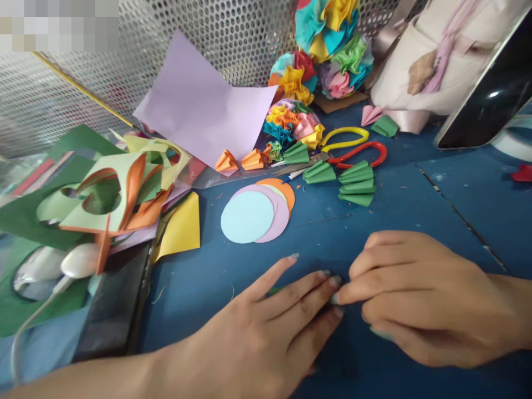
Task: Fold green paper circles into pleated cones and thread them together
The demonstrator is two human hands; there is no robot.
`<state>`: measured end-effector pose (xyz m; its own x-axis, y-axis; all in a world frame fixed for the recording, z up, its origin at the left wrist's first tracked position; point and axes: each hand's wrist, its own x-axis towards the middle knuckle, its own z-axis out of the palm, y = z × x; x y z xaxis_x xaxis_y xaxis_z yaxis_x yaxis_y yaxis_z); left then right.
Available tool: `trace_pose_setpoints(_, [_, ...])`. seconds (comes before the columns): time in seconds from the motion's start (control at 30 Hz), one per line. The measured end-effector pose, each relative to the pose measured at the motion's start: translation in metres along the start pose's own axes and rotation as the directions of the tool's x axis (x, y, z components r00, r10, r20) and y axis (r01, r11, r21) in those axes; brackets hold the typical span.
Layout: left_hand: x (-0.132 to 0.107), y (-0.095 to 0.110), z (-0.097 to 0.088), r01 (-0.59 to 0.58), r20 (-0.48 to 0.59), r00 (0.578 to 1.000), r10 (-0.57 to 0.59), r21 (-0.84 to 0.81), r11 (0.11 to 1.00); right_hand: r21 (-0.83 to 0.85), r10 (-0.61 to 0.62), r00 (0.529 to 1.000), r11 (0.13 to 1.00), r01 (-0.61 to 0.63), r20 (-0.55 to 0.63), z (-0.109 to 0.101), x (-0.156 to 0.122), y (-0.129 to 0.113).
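Note:
My left hand [270,327] lies palm down on the blue table with its fingers stretched out, the index finger apart from the others. A sliver of green paper [275,290] shows beneath its fingers; the rest of that paper is hidden. My right hand [419,299] is curled, one fingertip meeting the fingertips of my left hand. Whatever its fingers may hold is hidden. Beyond my hands lie overlapping paper circles [248,217] in light blue, purple and orange. Several pleated green paper pieces [357,183] sit behind, beside scissors [357,155] with yellow and red handles.
Paper offcuts [103,194] pile up at left, near a white cable [33,318] and a black box-like object [118,299]. A purple sheet [208,100] leans on perforated metal. Ruffled paper balls [328,27], a white bag [399,72] and a dark-screened device [486,88] stand behind.

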<state>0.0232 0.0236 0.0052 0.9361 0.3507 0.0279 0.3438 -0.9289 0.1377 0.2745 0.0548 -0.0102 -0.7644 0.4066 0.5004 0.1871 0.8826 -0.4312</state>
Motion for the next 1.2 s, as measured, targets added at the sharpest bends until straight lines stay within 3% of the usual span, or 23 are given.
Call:
trace_pose_setpoints(0.23, [0.001,-0.001,-0.008,-0.05,0.04,0.998,0.051,-0.018,0.999,-0.098,-0.07,0.996,0.992,0.076,0.059,0.007,-0.003,-0.005])
trace_pose_setpoints(0.47, [-0.009,0.021,-0.001,-0.084,0.005,0.996,0.088,0.353,0.932,-0.112,-0.095,0.99,0.988,0.106,0.101,0.005,-0.001,-0.009])
trace_pose_setpoints(0.57, [-0.014,0.036,-0.001,-0.084,-0.021,0.994,0.104,0.438,0.895,-0.112,-0.115,0.988,0.986,0.127,0.101,0.005,-0.001,-0.009])
trace_pose_setpoints(0.63, [-0.017,0.047,0.003,-0.043,-0.013,0.998,0.054,0.441,0.897,-0.125,-0.133,0.986,0.982,0.145,0.096,0.005,-0.002,-0.009])
trace_pose_setpoints(0.9, [-0.022,0.067,0.029,0.117,-0.173,0.984,-0.049,0.405,0.907,-0.242,-0.222,0.967,0.939,0.246,0.121,0.006,-0.007,-0.01])
trace_pose_setpoints(1.03, [-0.024,0.065,0.026,0.087,-0.135,0.99,-0.031,0.431,0.898,-0.35,-0.213,0.956,0.896,0.274,0.204,0.004,-0.008,-0.015])
trace_pose_setpoints(1.2, [-0.024,0.061,0.023,0.043,-0.104,0.995,0.005,0.456,0.889,-0.359,-0.167,0.951,0.898,0.256,0.261,0.006,-0.001,-0.014])
